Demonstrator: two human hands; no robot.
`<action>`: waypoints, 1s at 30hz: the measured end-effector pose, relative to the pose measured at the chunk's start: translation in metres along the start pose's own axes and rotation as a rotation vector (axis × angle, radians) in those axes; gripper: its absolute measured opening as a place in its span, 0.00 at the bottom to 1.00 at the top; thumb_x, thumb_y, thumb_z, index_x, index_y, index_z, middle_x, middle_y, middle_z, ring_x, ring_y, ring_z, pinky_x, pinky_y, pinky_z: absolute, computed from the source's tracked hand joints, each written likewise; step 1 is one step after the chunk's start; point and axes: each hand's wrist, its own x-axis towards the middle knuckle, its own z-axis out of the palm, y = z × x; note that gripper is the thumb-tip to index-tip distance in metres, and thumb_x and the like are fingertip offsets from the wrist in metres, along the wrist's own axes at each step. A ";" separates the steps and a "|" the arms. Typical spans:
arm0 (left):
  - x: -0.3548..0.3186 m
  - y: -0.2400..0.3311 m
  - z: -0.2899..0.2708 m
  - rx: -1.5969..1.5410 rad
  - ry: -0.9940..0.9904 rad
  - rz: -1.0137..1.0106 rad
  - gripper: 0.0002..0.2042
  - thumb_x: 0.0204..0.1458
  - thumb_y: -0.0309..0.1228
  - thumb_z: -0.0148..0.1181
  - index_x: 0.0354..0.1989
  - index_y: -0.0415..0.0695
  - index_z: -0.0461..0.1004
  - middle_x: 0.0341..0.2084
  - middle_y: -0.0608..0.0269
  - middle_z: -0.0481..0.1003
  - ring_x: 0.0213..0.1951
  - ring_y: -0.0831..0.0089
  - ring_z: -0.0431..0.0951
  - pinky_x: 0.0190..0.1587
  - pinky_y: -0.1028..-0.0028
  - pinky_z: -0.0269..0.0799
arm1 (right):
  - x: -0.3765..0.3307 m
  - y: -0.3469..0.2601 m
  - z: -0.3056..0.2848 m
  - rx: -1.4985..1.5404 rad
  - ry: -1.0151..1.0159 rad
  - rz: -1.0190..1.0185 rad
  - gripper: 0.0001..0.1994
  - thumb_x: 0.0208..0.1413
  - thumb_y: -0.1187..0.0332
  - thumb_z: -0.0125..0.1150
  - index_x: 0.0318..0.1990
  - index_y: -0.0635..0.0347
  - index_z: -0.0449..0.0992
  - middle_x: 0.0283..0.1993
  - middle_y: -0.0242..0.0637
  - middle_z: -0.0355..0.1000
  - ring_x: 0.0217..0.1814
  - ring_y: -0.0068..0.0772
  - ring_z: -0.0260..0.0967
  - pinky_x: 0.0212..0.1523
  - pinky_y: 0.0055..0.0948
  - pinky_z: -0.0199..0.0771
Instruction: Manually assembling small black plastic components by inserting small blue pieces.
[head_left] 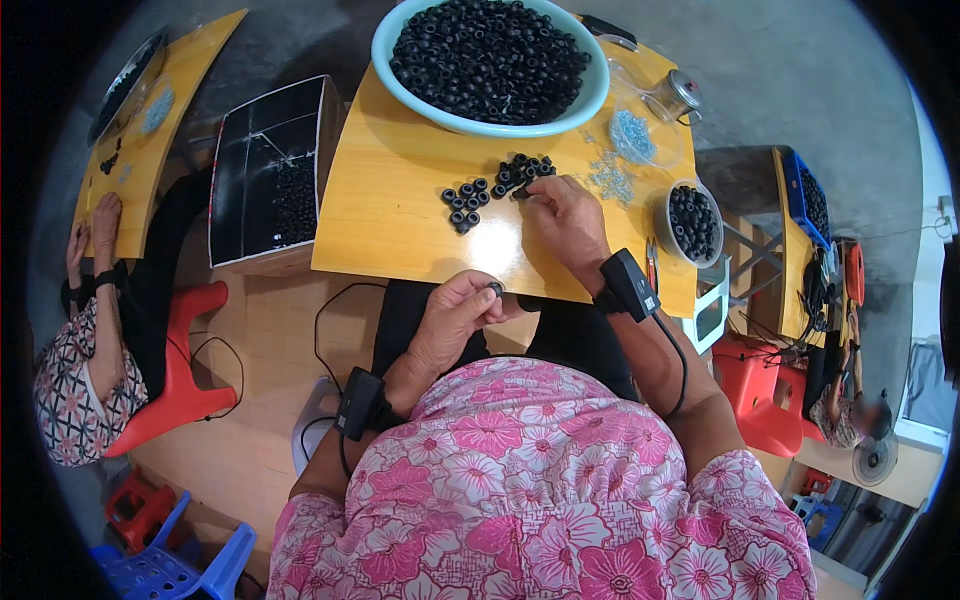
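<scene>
My left hand (pixel 455 315) is near the table's front edge, thumb and fingers pinching a small round black part (pixel 495 288) with a hollow in its end. Over the tabletop, my right hand (pixel 570 222) reaches to a pile of small black parts (pixel 520 170); its thumb and forefinger are closed on one dark part at the pile's near side. Left of that pile lies a loose cluster of black ring-shaped parts (pixel 465 205), most with their open ends showing. Each of my wrists carries a strapped black box with a cable.
A light-blue basin (pixel 605 75) full of black parts stands at the table's back. To the right are small clear pieces (pixel 610 180), a tub of black parts (pixel 690 222), a metal canister (pixel 680 92) and a tweezer-like tool (pixel 652 262). Another person's hands (pixel 104 228) rest at the left table.
</scene>
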 end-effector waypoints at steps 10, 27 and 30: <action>0.000 0.000 -0.001 -0.008 -0.006 -0.004 0.07 0.56 0.29 0.54 0.41 0.43 0.70 0.28 0.74 0.71 0.30 0.85 0.70 0.36 0.83 0.68 | 0.001 -0.009 0.005 -0.114 0.015 -0.084 0.09 0.46 0.70 0.60 0.37 0.55 0.74 0.31 0.40 0.70 0.32 0.46 0.70 0.32 0.38 0.70; 0.001 0.001 -0.002 -0.011 -0.014 -0.010 0.07 0.56 0.29 0.54 0.41 0.43 0.71 0.31 0.74 0.72 0.31 0.85 0.71 0.36 0.83 0.68 | 0.007 -0.001 0.007 0.021 0.031 0.020 0.06 0.45 0.73 0.59 0.33 0.58 0.76 0.31 0.43 0.70 0.33 0.45 0.70 0.34 0.35 0.70; 0.000 0.001 -0.001 -0.012 0.001 -0.013 0.06 0.56 0.28 0.54 0.41 0.43 0.71 0.32 0.74 0.72 0.31 0.86 0.71 0.36 0.83 0.68 | 0.009 -0.002 0.008 -0.037 0.033 -0.044 0.06 0.45 0.73 0.59 0.33 0.58 0.77 0.31 0.42 0.70 0.33 0.46 0.70 0.34 0.36 0.70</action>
